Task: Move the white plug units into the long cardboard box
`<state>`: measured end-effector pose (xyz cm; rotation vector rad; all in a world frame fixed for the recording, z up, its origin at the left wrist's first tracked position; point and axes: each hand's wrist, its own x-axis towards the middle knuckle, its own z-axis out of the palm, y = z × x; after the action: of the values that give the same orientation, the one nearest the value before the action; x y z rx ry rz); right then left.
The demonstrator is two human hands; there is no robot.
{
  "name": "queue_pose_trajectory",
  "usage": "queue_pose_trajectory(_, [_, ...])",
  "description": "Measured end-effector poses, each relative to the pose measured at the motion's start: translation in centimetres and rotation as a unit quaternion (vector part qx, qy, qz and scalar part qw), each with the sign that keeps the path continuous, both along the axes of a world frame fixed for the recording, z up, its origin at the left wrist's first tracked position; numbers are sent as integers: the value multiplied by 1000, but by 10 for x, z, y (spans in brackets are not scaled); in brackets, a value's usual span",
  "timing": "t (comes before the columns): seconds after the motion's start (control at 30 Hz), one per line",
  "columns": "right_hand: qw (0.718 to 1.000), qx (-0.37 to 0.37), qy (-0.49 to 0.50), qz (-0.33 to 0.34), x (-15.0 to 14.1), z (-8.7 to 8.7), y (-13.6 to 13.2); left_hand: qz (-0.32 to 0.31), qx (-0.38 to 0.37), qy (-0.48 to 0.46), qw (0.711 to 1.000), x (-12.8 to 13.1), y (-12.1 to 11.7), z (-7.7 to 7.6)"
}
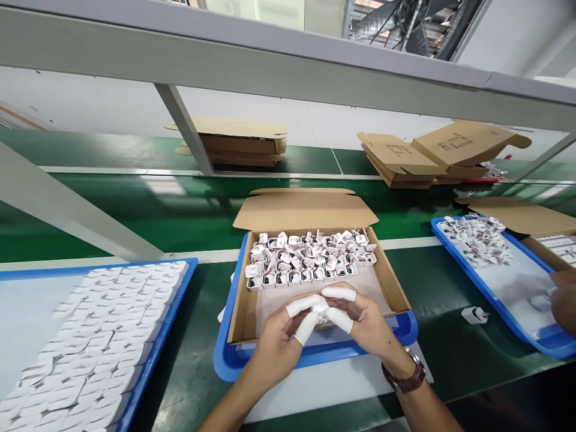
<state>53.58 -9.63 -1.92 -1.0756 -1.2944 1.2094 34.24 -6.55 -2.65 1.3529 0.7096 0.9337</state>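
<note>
White finger cots cover the thumb and index finger of my left hand (279,343) and of my right hand (369,324). Between these fingertips, over the front of an open cardboard box (396,282), both hands pinch a small white plastic piece (321,306). It looks like a charger part, but the fingers hide most of it. Rows of white charger housings (294,277), open at the top with thin dark and reddish wires, fill the back half of the box. The box rests in a blue tray (227,354).
At left, another blue tray (194,270) holds rows of white plastic covers (103,336). On the right are a tray of loose white parts (479,240), a single charger piece (474,315) and another person's hand (564,303). Cardboard boxes (243,141) stand behind, below a grey beam (288,66).
</note>
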Motion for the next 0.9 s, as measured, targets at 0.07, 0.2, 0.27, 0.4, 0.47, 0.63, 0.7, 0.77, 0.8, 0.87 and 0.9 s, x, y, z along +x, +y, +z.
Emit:
queue_pose_trajectory(0.07, [1000, 11, -22, -2, 2, 1, 0, -19, -21, -15, 999, -3, 1, 4])
queue_pose_trajectory(0.2, [996, 30, -77, -30, 3, 2, -1, -28, -60, -21, 998, -4, 2, 0])
queue_pose_trajectory(0.27, [994, 40, -96, -37, 2, 2, -2, -2, -52, -18, 998, -1, 1, -5])
queue_pose_trajectory(0.4, [989, 47, -125, -61, -3, 0, -9, 50, 26, -20, 998, 6, -4, -5])
queue_pose_trajectory(0.47, [986, 28, -139, -88, -3, -1, -12, 58, 42, -27, 997, 5, -7, 1])
queue_pose_trajectory(0.63, [978, -22, -181, -102, -1, -9, -12, 88, 62, -13, 994, -24, -15, 31])
queue_pose_trajectory(0.7, [975, -22, -200, -92, 3, -17, -11, 115, 77, 3, 990, -50, -18, 45])
queue_pose_trajectory(0.77, [971, -15, -227, -75, 10, -27, -9, 176, 89, 31, 980, -86, -19, 59])
queue_pose_trajectory(0.8, [968, -11, -242, -68, 14, -33, -7, 222, 93, 56, 969, -109, -18, 65])
queue_pose_trajectory(0.87, [961, -5, -269, -54, 23, -46, -4, 334, 99, 120, 930, -159, -14, 76])
queue_pose_trajectory(0.9, [960, -2, -277, -47, 26, -51, -2, 384, 84, 155, 906, -186, -11, 80])
